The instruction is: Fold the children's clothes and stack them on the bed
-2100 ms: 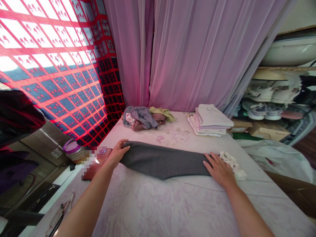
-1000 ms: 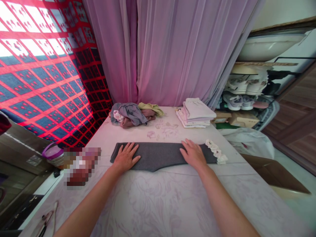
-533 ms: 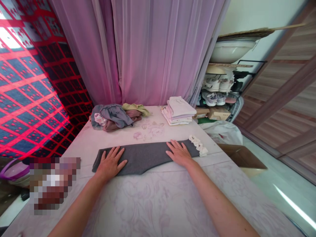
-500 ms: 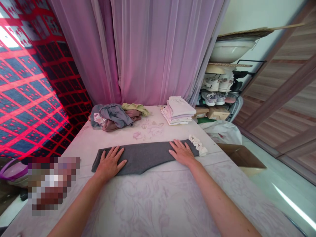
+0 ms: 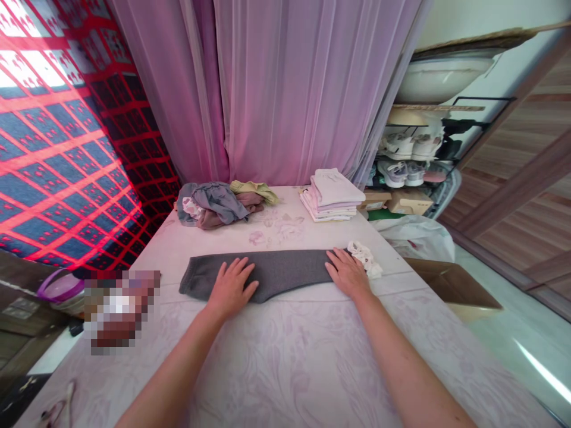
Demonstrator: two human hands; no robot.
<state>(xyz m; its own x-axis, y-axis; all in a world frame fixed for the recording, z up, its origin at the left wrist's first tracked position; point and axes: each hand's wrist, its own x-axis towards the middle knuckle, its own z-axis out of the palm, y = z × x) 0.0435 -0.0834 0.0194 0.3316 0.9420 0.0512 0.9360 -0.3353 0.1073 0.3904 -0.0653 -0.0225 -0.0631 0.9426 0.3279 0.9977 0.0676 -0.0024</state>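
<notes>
Dark grey pants, folded lengthwise, lie across the table, with white ruffled trim at the right end. My left hand rests flat on the cloth left of its middle, fingers spread. At the right end, beside the ruffle, my right hand also lies flat with its fingers apart. Neither hand grips the fabric. Parts of the pants under both palms are hidden.
Beyond the pants, a crumpled clothes pile sits at back left and a neat folded stack at back right. The table has a pale floral cover. An open cardboard box stands off its right edge. Purple curtains hang behind.
My left hand has slid right along the pants, away from their left end. My right hand stays near the ruffled end. The whole view has shifted slightly.
</notes>
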